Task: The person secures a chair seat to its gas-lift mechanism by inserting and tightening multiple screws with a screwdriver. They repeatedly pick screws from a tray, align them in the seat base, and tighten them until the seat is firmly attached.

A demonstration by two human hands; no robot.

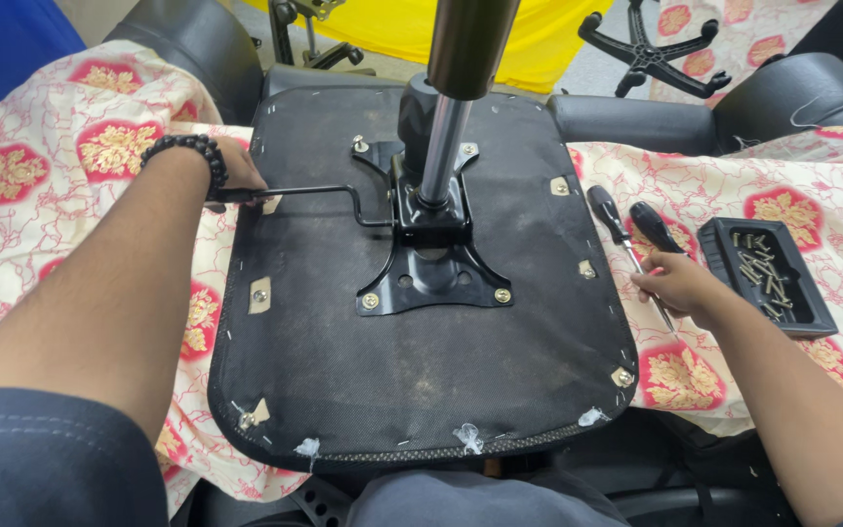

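An upturned office chair seat (343, 361) with a black fabric underside lies before me. A black metal mechanism plate (433, 278) is screwed to its middle, and a chrome gas cylinder (446, 146) rises from it. My left hand (236, 176), a black bead bracelet at the wrist, grips the black lever handle (309, 192) that runs out from the mechanism. My right hand (677, 288) rests on the cloth at the seat's right edge, fingers closed on the shaft of a screwdriver (658, 234). A second black-handled screwdriver (609, 217) lies just beside it.
A black plastic tray (807, 307) holding several screws sits right of my right hand. A cream cloth (70, 176) with red floral patches covers the surface. Black armrests (636, 122), a star-shaped chair base (648, 49) and yellow fabric (402, 24) lie beyond.
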